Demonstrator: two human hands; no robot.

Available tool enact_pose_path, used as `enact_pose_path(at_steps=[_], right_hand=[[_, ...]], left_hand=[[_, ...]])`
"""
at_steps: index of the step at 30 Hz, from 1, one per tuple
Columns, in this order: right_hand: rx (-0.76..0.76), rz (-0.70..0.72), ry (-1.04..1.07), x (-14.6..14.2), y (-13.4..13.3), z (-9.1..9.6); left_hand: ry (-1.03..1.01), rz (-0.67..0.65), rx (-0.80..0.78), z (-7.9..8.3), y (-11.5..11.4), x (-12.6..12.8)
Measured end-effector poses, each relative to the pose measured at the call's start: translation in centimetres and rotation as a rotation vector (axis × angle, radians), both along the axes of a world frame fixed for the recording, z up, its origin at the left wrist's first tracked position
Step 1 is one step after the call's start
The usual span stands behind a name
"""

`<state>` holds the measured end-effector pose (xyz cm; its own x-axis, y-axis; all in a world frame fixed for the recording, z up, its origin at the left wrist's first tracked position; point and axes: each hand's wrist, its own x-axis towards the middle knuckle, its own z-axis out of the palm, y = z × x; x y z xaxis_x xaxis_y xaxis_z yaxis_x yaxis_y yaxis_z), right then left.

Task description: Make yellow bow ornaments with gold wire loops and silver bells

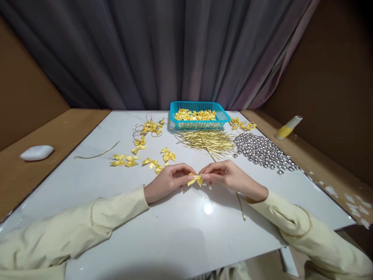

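Between my two hands, over the middle of the white table, is a yellow ribbon bow (197,180). My left hand (170,179) pinches its left side with thumb and fingertips. From the right, my right hand (225,175) pinches the other side in the same way. A gold twist tie (240,206) lies on the table below my right wrist. Several loose yellow bows (150,162) rest to the left of my left hand. Beyond my hands spreads a pile of gold twist ties (207,143).
A blue basket (199,126) of yellow bows stands at the back. Silver domed pieces (262,151) lie at the right. Bows with looped ties (153,126) sit back left, near a single gold tie (97,155). A white oval object (37,153) and a yellow thread spool (287,128) flank the table.
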<state>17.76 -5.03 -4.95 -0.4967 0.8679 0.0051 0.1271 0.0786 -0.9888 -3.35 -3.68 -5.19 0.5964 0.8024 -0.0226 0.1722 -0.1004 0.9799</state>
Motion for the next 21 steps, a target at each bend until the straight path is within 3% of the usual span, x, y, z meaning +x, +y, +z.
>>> enact_pose_path(at_steps=[11, 21], right_hand=[[0.112, -0.083, 0.001, -0.40, -0.53, 0.15], [0.093, -0.100, -0.051, -0.14, -0.60, 0.34]], left_hand=[[-0.010, -0.048, -0.044, -0.11, -0.04, 0.17], [0.005, -0.019, 0.000, -0.24, 0.12, 0.10]])
